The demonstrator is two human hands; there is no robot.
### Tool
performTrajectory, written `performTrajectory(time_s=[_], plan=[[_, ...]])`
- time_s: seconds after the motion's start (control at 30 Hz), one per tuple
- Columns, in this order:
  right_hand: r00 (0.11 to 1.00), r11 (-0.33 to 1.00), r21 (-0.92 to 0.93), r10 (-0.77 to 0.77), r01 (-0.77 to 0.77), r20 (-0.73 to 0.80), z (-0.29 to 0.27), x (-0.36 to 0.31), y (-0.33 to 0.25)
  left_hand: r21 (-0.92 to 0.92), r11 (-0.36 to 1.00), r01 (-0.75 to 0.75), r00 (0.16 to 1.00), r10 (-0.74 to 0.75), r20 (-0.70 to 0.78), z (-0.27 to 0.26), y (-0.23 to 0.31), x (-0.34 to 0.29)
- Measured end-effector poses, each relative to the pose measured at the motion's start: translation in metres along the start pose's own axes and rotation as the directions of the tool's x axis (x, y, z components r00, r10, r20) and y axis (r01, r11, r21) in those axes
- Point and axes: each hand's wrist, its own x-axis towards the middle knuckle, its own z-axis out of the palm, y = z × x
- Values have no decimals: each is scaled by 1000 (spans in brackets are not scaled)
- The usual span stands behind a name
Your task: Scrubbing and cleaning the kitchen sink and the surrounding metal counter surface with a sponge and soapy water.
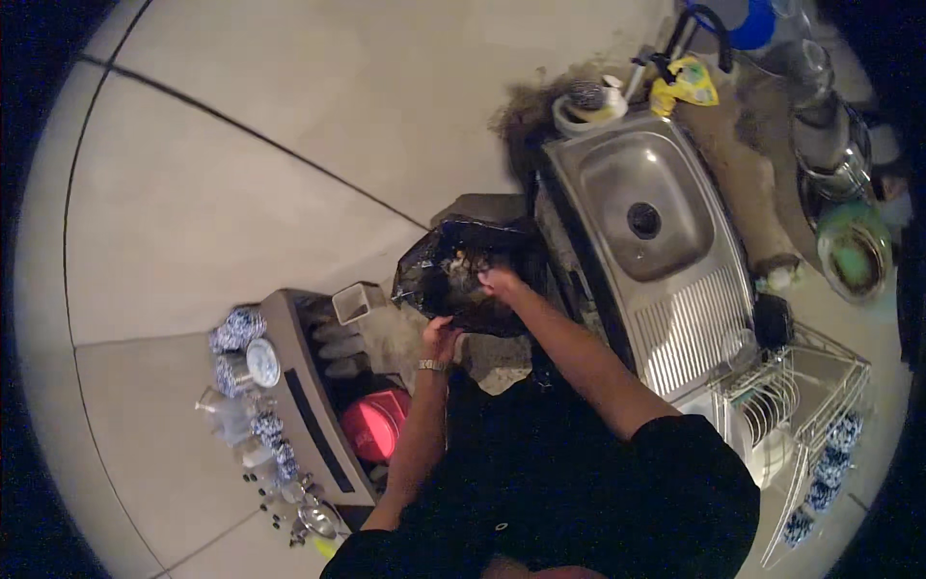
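A black plastic bag (417, 273) hangs wide at the mouth in the middle of the view, with pale and brownish scraps (457, 264) inside it. My left hand (441, 338), below a wristwatch, is closed on the bag's near rim. Over the bag's mouth, my right hand (498, 282) reaches in with its fingers drawn together. Whatever those fingers hold, if anything, is too small and dark to make out.
A steel sink (666, 193) with a ribbed drainer lies to my right, a wire dish rack (772, 396) at its near end. Left stand a grey shelf unit (309, 386), a red round container (375, 425) and a white square tub (357, 304). A yellow packet (685, 87) sits behind the sink.
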Motion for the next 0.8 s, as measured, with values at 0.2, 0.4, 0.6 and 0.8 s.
performTrajectory(time_s=[0.2,0.4,0.6,0.8], plan=[[972,979,27,-203,201,117,113,-28,39,-6,998,-59,984,57,-168,-70,22,-51],[992,865,-497,0,-64,-128,169,-39,25,111,975,-192,947,214,-239,-161,8,-44],[733,-33,-916,-588,401,342,180,-14,83,-63,977,-203,915,166,-367,-250,2,-1],[926,897,-439,-205,48,-318,180,5,93,-374,911,177,978,-207,-41,-359,-3,132]])
